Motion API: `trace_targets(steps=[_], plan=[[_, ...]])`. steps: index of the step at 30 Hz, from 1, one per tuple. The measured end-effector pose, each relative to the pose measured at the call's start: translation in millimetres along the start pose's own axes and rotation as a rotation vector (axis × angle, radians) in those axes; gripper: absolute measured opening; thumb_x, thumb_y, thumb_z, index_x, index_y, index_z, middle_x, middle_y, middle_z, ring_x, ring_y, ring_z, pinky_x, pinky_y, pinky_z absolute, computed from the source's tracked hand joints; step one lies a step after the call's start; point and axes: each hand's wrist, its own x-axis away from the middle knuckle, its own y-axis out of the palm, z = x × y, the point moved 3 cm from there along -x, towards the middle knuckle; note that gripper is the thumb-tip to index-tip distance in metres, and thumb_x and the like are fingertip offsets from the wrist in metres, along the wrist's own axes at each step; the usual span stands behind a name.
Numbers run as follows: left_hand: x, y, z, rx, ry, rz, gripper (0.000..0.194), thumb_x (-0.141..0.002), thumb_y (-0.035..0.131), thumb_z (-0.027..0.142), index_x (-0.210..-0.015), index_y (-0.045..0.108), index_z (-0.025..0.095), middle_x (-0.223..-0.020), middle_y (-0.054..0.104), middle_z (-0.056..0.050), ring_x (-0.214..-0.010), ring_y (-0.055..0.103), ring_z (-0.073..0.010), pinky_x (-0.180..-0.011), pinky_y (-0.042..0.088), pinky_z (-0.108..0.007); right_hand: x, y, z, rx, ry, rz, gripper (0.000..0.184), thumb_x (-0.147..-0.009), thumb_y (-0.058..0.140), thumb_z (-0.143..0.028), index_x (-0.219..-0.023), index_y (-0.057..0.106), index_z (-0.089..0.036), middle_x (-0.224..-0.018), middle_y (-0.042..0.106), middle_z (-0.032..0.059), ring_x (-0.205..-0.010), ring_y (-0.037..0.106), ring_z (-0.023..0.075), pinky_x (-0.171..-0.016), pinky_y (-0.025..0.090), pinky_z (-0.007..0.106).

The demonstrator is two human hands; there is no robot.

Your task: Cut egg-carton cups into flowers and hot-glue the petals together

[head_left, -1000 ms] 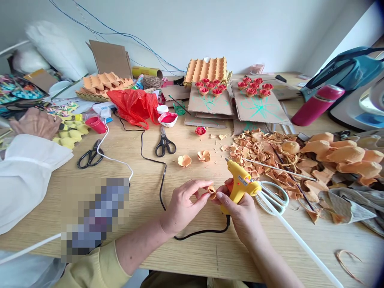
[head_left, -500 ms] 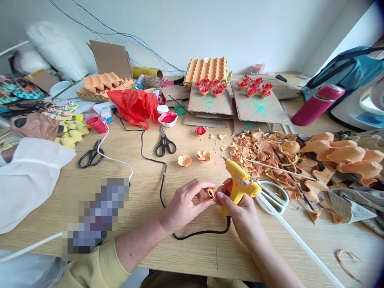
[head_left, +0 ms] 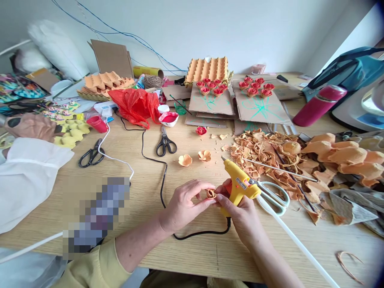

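Between the thumb and fingers of my left hand [head_left: 186,204] is a small rolled flower bud [head_left: 211,193] of orange egg-carton pulp. My right hand [head_left: 240,212] grips a yellow hot glue gun [head_left: 238,182], its nozzle pointing up and away, a long white glue stick [head_left: 300,244] trailing from its back. The right thumb and a fingertip also touch the bud's right side. Beyond my hands lie two unpainted petal cups [head_left: 185,160] and one red painted flower [head_left: 201,131]. Pale-handled scissors [head_left: 274,198] rest beside the glue gun, partly hidden by it.
Black scissors [head_left: 166,145] and a bowl of red paint [head_left: 168,119] stand farther back. Carton scraps [head_left: 258,154] are heaped at right. Red flowers stand on cardboard [head_left: 211,105]. A co-worker's sleeve [head_left: 33,176] reaches in from the left. The gun's black cord [head_left: 201,233] crosses the table.
Almost nothing differs. Both hands keep the same hold on the bud and the glue gun; the whole view has shifted very slightly.
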Motion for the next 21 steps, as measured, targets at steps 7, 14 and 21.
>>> trace_targets(steps=[7, 14, 21], plan=[[1.5, -0.1, 1.4, -0.068, 0.042, 0.044, 0.029, -0.086, 0.074, 0.017, -0.112, 0.062, 0.021, -0.099, 0.076, -0.001, -0.087, 0.070, -0.0126, -0.081, 0.055, -0.023, -1.6, 1.7, -4.4, 0.063, -0.045, -0.005, 0.019, -0.085, 0.077, -0.035, -0.093, 0.062, -0.025, -0.086, 0.066, -0.0016, -0.077, 0.063, 0.0145, -0.071, 0.054, 0.027], [-1.5, -1.7, 6.6, -0.143, 0.187, 0.068, 0.027, -0.088, 0.071, 0.016, -0.114, 0.062, 0.021, -0.104, 0.079, -0.002, -0.090, 0.074, -0.0139, -0.083, 0.055, -0.027, 0.0, 0.3, -4.0, 0.064, -0.068, -0.007, 0.019, -0.085, 0.076, -0.034, -0.096, 0.061, -0.027, -0.089, 0.063, -0.0018, -0.079, 0.062, 0.0145, -0.073, 0.055, 0.028], [-0.3, -3.0, 5.2, -0.165, 0.194, 0.075, 0.025, -0.089, 0.072, 0.017, -0.111, 0.063, 0.022, -0.103, 0.079, -0.001, -0.089, 0.074, -0.0136, -0.082, 0.054, -0.027, 0.2, 2.3, -5.8, 0.119, -0.084, 0.006, 0.020, -0.084, 0.075, -0.037, -0.094, 0.061, -0.025, -0.086, 0.063, -0.0010, -0.077, 0.061, 0.0155, -0.070, 0.056, 0.030]])
